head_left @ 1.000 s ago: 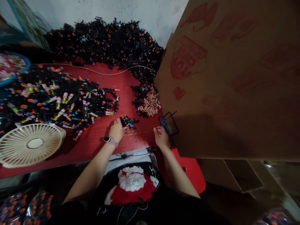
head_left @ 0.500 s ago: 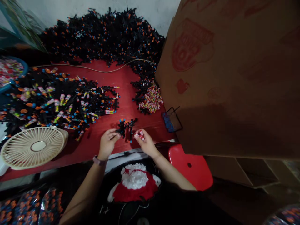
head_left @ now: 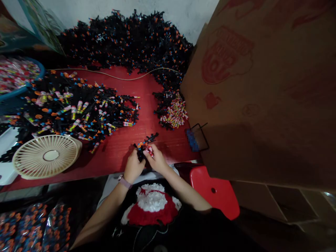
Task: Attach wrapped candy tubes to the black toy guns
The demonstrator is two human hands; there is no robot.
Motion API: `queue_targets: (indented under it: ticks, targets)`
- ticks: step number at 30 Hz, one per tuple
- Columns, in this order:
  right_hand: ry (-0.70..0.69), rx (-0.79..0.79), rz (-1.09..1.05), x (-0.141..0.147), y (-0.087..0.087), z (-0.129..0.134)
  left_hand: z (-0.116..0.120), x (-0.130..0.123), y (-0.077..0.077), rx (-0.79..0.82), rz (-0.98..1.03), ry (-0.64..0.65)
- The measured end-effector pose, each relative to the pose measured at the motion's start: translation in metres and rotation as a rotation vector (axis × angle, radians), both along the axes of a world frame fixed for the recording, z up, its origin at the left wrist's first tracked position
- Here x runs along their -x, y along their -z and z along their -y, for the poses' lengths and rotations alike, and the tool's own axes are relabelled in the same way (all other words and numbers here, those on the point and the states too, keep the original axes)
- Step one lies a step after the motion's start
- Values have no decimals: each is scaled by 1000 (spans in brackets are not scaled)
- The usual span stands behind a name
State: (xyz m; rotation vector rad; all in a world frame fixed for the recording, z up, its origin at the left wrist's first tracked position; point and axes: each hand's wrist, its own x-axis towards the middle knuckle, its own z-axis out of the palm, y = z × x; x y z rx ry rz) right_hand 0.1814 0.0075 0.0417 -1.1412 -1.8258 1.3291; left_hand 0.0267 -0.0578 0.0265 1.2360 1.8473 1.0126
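Close to the front edge of the red table, my left hand is closed round black toy pieces with blue and orange tips. Right beside it, my right hand pinches small red-and-white wrapped pieces. The two hands nearly touch. Just beyond the fingers lies a black gun-shaped toy. A small pile of pink and yellow tubes sits farther back on the right. On the left spreads a large heap of black toys with candy tubes.
Against the wall rises a big black toy pile. A cream fan and a blue basin stand left. To the right are a cardboard box, a wire-framed blue item and a red stool.
My hands have come together; the left moved right and now meets the right at the black pieces. The view has shifted slightly, so the surroundings appear farther right.
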Motion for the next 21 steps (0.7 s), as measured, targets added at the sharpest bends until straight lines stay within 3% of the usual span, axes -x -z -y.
queue_targets:
  ticks: [6,14,18,21]
  targets:
    - [-30,-5,10,-5,0,4,-3,-5,0,59,-49,22]
    - [238,-55,-13,-9,5,-1,-5,-3,11,55,111,-63]
    - [141,-67,-18,-7,1,0,-4,-2,6,26,56,-49]
    - [121,-88,-16,-2,2,0,-4,-2,4,-37,152,0]
